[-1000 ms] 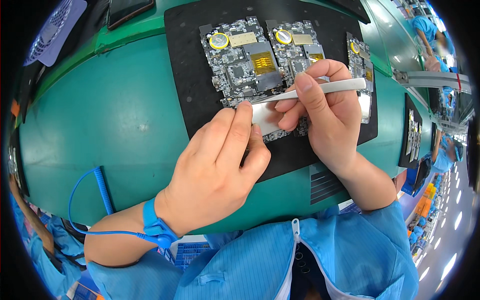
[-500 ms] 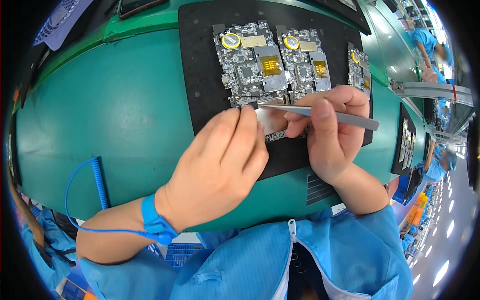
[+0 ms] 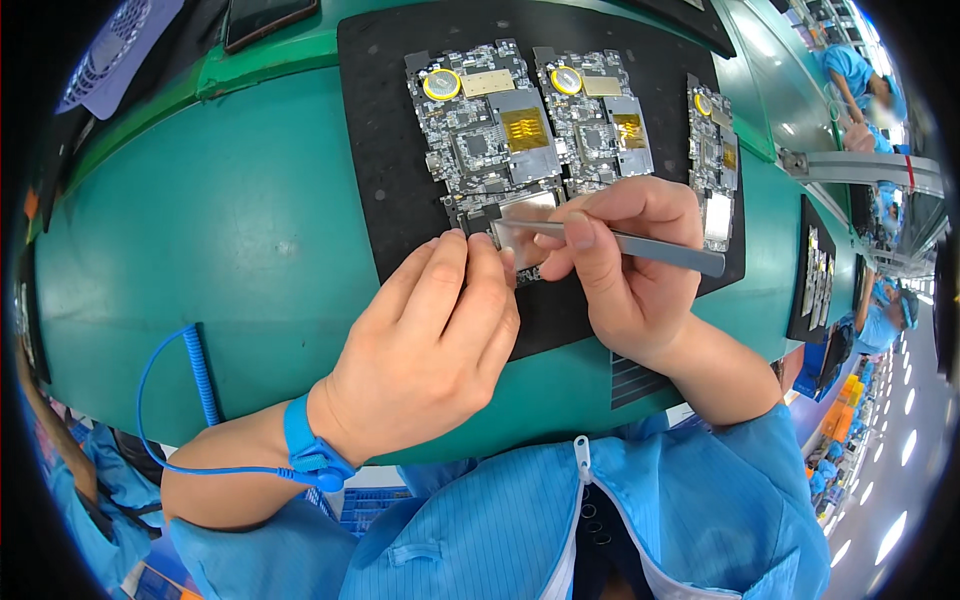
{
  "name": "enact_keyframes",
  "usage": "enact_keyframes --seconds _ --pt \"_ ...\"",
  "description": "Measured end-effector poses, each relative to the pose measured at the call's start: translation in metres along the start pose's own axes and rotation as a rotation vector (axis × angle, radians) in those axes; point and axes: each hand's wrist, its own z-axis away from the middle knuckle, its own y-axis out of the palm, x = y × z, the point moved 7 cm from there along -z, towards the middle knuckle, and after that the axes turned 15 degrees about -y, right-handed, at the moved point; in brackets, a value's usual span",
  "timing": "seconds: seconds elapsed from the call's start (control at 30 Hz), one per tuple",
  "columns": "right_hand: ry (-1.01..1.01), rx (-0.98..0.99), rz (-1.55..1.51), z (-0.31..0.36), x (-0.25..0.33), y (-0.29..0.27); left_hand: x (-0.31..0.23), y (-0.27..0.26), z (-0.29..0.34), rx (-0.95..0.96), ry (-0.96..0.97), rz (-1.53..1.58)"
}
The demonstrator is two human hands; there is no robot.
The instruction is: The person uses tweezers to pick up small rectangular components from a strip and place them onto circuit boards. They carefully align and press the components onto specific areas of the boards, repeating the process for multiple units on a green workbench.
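A circuit board [image 3: 480, 145] with a round yellow-rimmed coin cell and an amber tape patch lies on a black mat [image 3: 385, 150]. My left hand [image 3: 425, 320] rests its closed-up fingertips on the board's lower left edge; its thumb is hidden. Beside those fingertips sits a small black part [image 3: 482, 222]. My right hand [image 3: 640, 270] pinches grey metal tweezers [image 3: 665, 252], their tips over the black part and the edge of a shiny metal plate [image 3: 520, 240]. My right fingers partly cover the lower end of a second board [image 3: 597, 135].
A third circuit board [image 3: 712, 165] lies at the mat's right. A blue wrist strap [image 3: 308, 440] on my left wrist trails a coiled cord [image 3: 200, 375] across the green table [image 3: 200, 230]. A phone [image 3: 268, 20] lies at the back left. People in blue work at the right.
Both hands and the tweezers have moved slightly left and down. The mat and boards appear shifted left in view. The black part now shows lying on the board, clear of my left fingertips.
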Motion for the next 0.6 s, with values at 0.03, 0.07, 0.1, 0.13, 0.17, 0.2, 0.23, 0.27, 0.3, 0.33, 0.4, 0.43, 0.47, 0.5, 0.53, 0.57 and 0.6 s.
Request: enact_keyframes --seconds 0.03,0.07,0.1,0.13,0.17,0.2,0.23,0.27,0.3,0.33,0.4,0.43,0.47,0.5,0.53,0.57,0.6 --pt "0.047 -0.077 -0.082 0.001 0.001 -0.002 0.000 0.000 -0.001 0.018 -0.003 0.010" --pt "0.093 -0.155 -0.165 0.002 0.001 -0.005 0.000 -0.001 -0.002 0.036 -0.005 0.021" --pt "0.155 -0.258 -0.204 0.001 0.001 -0.014 0.000 -0.002 -0.002 0.054 -0.007 0.030" --pt "0.214 -0.356 -0.250 -0.001 0.002 -0.026 0.004 -0.004 -0.001 0.055 -0.025 0.096" --pt "0.269 -0.457 -0.297 -0.002 0.003 -0.040 0.009 -0.005 -0.001 0.057 -0.039 0.159" --pt "0.252 -0.448 -0.320 -0.005 0.006 -0.056 0.014 -0.009 0.000 0.059 -0.052 0.221" --pt "0.231 -0.442 -0.344 -0.006 0.009 -0.079 0.024 -0.016 0.000 0.063 -0.147 0.218" --pt "0.279 -0.442 -0.344 0.002 0.008 -0.106 0.033 -0.024 0.002 0.065 -0.233 0.225" --pt "0.329 -0.457 -0.312 0.014 0.012 -0.140 0.041 -0.027 0.001 0.065 -0.297 0.260" --pt "0.394 -0.462 -0.171 0.031 0.013 -0.176 0.056 -0.030 0.001 0.126 -0.524 0.408" --pt "0.543 -0.553 0.177 0.072 0.017 -0.239 0.082 -0.021 0.011 0.292 -0.948 0.895" --pt "0.637 -0.494 0.241 0.084 0.017 -0.251 0.088 -0.012 0.018 0.412 -1.151 1.221" --pt "0.759 -0.425 0.297 0.086 0.009 -0.248 0.092 -0.015 0.019 0.407 -1.250 1.363" --pt "0.939 -0.455 0.217 0.092 -0.004 -0.240 0.094 -0.016 0.015 0.421 -1.339 1.502" --pt "0.963 -0.446 0.079 0.097 -0.017 -0.235 0.098 -0.010 0.014 0.424 -1.355 1.465" --pt "0.984 -0.374 0.017 0.094 -0.032 -0.225 0.106 -0.006 0.017 0.403 -1.375 1.410" --pt "0.998 -0.283 0.159 0.081 -0.043 -0.213 0.119 -0.002 0.024 0.423 -1.350 1.366"
